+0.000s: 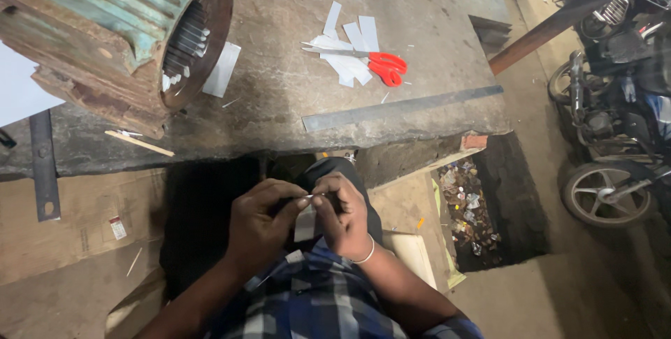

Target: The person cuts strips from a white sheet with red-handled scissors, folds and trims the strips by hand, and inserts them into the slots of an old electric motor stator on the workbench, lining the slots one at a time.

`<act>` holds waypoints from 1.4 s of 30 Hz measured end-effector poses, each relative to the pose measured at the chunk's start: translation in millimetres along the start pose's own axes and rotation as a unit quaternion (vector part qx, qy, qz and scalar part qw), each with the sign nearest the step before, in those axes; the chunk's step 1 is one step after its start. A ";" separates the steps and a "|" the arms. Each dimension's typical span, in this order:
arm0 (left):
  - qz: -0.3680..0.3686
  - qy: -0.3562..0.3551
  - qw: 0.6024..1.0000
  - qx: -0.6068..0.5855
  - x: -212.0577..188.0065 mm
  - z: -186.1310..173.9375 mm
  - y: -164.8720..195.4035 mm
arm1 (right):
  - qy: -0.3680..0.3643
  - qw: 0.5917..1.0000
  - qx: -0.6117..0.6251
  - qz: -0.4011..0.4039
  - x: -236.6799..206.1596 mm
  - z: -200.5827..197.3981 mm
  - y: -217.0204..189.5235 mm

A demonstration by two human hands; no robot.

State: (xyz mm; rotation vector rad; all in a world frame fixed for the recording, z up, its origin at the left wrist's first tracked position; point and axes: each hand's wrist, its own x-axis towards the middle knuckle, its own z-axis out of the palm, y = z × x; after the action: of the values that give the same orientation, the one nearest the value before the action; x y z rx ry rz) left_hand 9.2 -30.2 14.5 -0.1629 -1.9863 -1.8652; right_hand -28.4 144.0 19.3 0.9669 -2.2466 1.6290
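Both hands, left hand (262,219) and right hand (342,214), are pinching a small paper strip (305,221) near the lap, and it is likely slipping down if either grip is loosening.

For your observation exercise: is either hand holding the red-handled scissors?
No, the red-handled scissors lie on paper strips on the workbench.

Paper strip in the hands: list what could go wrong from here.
1. The paper strip is pinched only by fingertips of the left hand and right hand over the lap; it could slip and drop into the dark gap below.
2. The scissors lie on loose paper strips on the workbench; a careless reach could scatter them.
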 end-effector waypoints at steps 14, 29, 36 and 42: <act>-0.027 -0.065 0.997 0.014 -0.5 0.8 -9.1 | -0.104 0.963 0.206 0.142 -8.1 -14.1 30.2; -0.104 -0.192 0.974 -0.068 3.8 -1.4 -17.2 | -0.130 0.864 0.427 0.231 -15.4 -22.4 58.3; -0.109 -0.193 0.973 -0.070 11.8 0.3 -13.4 | -0.172 0.890 0.367 0.209 -5.4 -27.5 65.3; -0.106 -0.120 0.986 0.038 29.2 -2.1 1.7 | -0.309 0.945 0.105 0.035 62.0 -66.0 43.1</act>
State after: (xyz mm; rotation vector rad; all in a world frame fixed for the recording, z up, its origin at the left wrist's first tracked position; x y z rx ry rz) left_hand -16.3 -37.6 26.9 -0.1669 -2.3137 -1.9740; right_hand -115.8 187.5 42.4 1.6684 -2.5303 1.8087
